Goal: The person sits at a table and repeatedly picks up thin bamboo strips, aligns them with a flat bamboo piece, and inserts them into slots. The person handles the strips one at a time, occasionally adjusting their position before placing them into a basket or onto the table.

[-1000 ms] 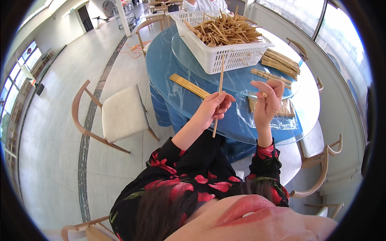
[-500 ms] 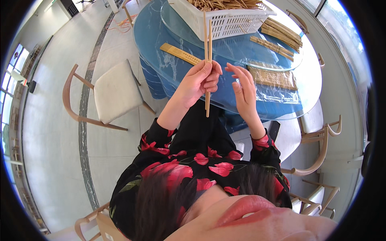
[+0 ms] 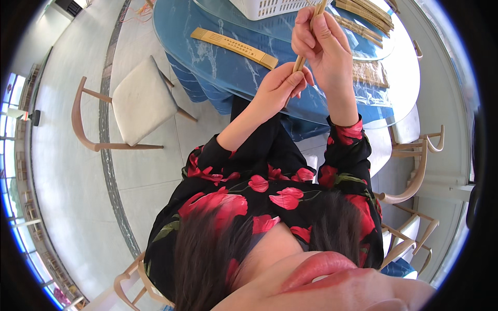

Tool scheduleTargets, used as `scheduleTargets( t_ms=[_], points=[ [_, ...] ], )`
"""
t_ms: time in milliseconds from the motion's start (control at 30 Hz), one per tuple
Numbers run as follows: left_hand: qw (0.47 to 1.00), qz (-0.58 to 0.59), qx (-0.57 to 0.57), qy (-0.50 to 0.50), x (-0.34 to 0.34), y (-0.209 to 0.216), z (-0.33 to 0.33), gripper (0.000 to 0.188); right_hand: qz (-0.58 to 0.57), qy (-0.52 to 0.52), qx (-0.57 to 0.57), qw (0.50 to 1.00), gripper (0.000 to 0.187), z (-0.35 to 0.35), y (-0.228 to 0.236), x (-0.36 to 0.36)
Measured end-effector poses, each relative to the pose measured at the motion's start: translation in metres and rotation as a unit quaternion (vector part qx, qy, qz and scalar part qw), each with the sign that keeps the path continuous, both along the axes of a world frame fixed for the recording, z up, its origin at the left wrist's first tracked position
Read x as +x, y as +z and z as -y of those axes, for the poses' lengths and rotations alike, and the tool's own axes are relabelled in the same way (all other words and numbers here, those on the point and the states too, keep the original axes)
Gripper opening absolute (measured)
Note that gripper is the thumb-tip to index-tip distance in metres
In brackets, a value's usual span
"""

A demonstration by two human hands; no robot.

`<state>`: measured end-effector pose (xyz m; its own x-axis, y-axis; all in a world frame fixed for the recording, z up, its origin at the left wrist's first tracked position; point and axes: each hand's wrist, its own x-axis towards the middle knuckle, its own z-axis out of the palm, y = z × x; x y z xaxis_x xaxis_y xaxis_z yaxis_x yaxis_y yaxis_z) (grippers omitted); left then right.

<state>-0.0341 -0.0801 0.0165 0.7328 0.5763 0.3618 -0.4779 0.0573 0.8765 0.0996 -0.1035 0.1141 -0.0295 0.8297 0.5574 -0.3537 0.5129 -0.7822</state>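
Both my hands are closed on one pair of wooden chopsticks [image 3: 300, 63] above the near part of the table. Lower down, my left hand [image 3: 281, 84] pinches them between thumb and fingers. My right hand [image 3: 326, 44] is wrapped round their upper part, with the thumb along the sticks. The tips pass close to the top edge of the view, and the fingers hide much of their length. Left of the hands, a long flat tan paper chopstick sleeve [image 3: 233, 47] with printing lies slantwise on the blue table [image 3: 192, 62].
A white slotted plastic basket [image 3: 270, 7] stands at the far side, cut off by the frame. Bundles of tan sleeves [image 3: 365, 13] lie to its right. A clear-wrapped pack [image 3: 371, 74] is partly behind my right arm. A pale-seated wooden chair [image 3: 142, 101] stands left.
My right hand, open and empty before, has moved up and now grips the upper chopsticks. The pair has tilted to the right, and my left hand has shifted right along with it.
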Motion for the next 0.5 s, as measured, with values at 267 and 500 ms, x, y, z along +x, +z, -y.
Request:
scheduleTargets(
  t_ms=[267,500],
  points=[
    [0.993,-0.026,0.091,0.067,0.016,0.000,-0.008,0.023,0.083,-0.059,0.013,0.995,0.042,0.002,-0.003,0.009],
    [0.997,-0.048,0.061,0.026,0.026,-0.042,-0.011,0.023,-0.034,-0.013,-0.083,0.996,0.063,-0.004,0.000,0.031]
  ],
)
